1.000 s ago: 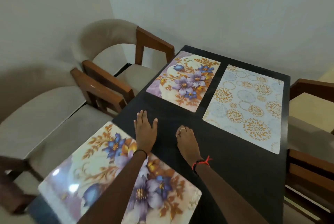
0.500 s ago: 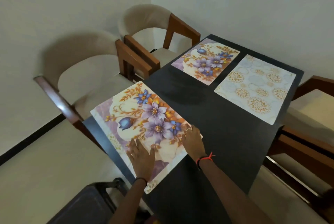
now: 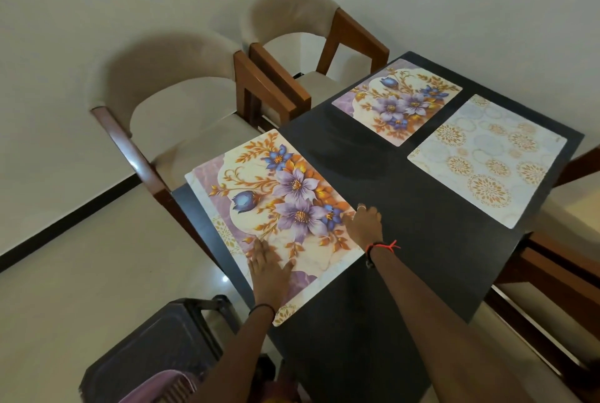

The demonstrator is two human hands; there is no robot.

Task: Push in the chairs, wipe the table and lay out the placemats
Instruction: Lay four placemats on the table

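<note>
A dark table (image 3: pixel 406 207) carries three placemats. The near floral placemat (image 3: pixel 259 194) lies at the table's near left corner, with another patterned mat showing under its edge. My left hand (image 3: pixel 269 272) presses flat on its near part. My right hand (image 3: pixel 365 227) rests with fingers spread at the mat's right edge. A second floral placemat (image 3: pixel 396 100) lies at the far left. A pale placemat with gold medallions (image 3: pixel 487 159) lies at the far right.
Two beige chairs with wooden arms (image 3: pixel 181 94) (image 3: pixel 302 25) stand along the table's left side, tucked close by the wall. Another wooden chair (image 3: pixel 558 272) stands on the right. A dark plastic stool or basket (image 3: pixel 156 347) sits on the floor near me.
The view has pulled back and risen. Both hands have come back from the bare table middle onto the near floral placemat, which now lies squarer on the corner.
</note>
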